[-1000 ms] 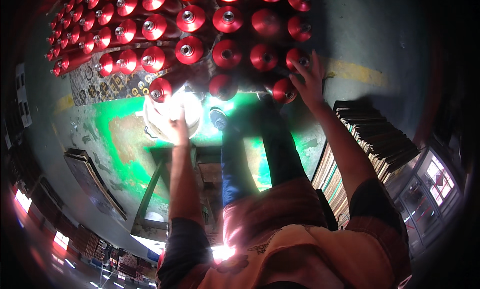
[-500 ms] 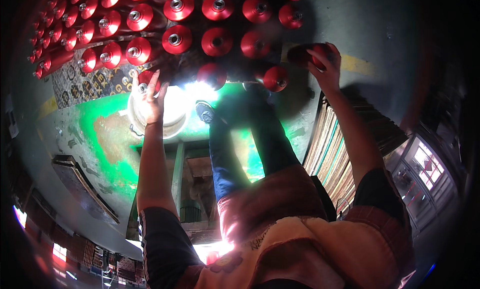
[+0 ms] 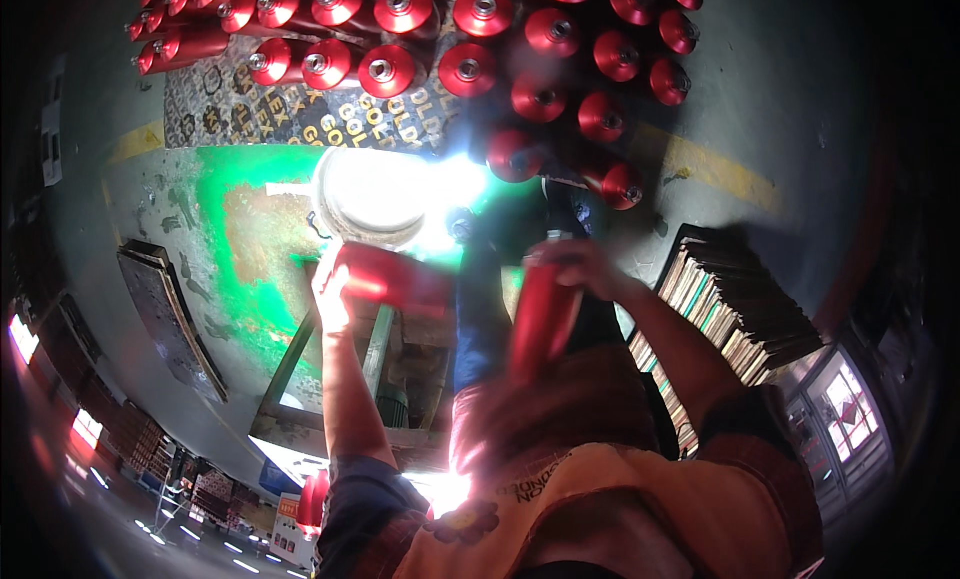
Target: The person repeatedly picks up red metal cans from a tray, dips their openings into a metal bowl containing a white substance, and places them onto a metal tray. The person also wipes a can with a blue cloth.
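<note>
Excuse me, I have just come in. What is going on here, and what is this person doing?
A person holds a red bottle in each hand. The left hand grips the left bottle, which lies roughly sideways; the right hand grips the right bottle, its neck end pointing away from the person. Ahead, many other red bottles stand in rows. On the floor before them is a round container, its inside lost in glare.

The left hand (image 3: 332,294) holds one red bottle (image 3: 392,278), and the right hand (image 3: 590,267) holds a second bottle (image 3: 545,319). Many similar bottles (image 3: 467,71) stand upon a patterned sheet (image 3: 300,117).
</note>
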Motion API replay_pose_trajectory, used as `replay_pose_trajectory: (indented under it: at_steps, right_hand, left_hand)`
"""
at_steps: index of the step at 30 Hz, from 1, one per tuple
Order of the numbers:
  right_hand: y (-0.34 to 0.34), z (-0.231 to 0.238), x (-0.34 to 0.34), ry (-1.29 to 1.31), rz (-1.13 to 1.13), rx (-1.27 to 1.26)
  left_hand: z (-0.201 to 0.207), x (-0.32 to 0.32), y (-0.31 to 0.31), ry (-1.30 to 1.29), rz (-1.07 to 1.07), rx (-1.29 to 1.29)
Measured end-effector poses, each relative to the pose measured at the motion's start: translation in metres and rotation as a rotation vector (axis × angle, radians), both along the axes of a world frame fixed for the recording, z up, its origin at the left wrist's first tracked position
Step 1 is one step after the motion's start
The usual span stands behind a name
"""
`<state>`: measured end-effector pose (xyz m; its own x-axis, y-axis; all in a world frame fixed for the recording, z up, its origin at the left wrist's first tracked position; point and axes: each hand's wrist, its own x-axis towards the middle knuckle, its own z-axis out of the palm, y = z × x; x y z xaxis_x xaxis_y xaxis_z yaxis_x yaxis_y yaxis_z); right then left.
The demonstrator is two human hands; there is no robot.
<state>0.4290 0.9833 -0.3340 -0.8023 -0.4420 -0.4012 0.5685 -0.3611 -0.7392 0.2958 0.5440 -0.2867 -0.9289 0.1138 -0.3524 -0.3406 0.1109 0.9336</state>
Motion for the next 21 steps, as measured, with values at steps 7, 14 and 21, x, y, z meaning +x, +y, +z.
replay_pose_trajectory:
  at_steps: [7, 14, 21]
  right_hand:
    - [-0.184, -0.045, -0.082, -0.402, -0.015, -0.759]
    - [-0.251, -0.033, -0.134, -0.556, 0.096, -0.634]
    - [-0.273, -0.029, -0.136, -0.216, 0.174, -0.502]
  left_hand:
    - [-0.039, 0.043, -0.069, -0.622, 0.208, 0.683]
    - [-0.066, 0.043, -0.108, -0.628, 0.190, 1.405]
    - [-0.070, 0.032, -0.119, -0.667, 0.225, 1.422]
